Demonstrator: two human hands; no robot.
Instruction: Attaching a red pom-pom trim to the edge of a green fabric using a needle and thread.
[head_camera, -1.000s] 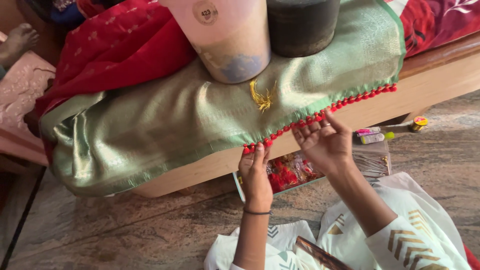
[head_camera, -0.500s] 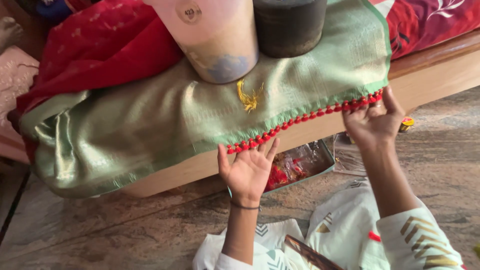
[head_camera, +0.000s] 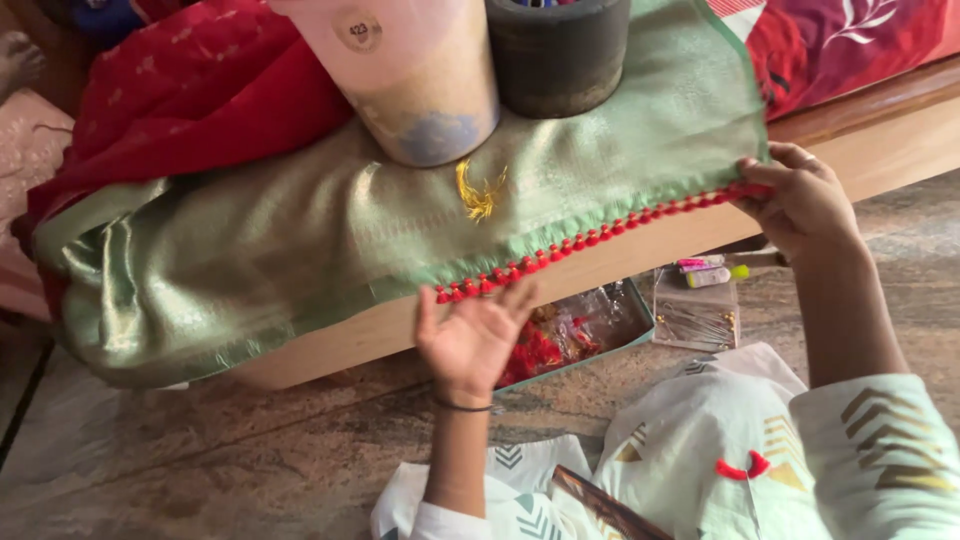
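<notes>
Cloth: green silk fabric (head_camera: 330, 240) draped over the wooden bed edge (head_camera: 640, 262), its red tassel border (head_camera: 590, 240) hanging along the front.
Left hand (head_camera: 472, 335): grip spread, palm up, fingertips at the border's near end.
Right hand (head_camera: 800, 200): grip pinching the border's far corner.
Weights: pale plastic container (head_camera: 405, 75) and dark pot (head_camera: 558, 50) standing on the fabric.

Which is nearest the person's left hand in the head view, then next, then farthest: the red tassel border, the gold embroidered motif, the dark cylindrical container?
From the left hand:
1. Red tassel border: at the fingertips, along the green cloth's edge.
2. Gold embroidered motif: above, on the cloth.
3. Dark cylindrical container: top, standing on the cloth.
</notes>
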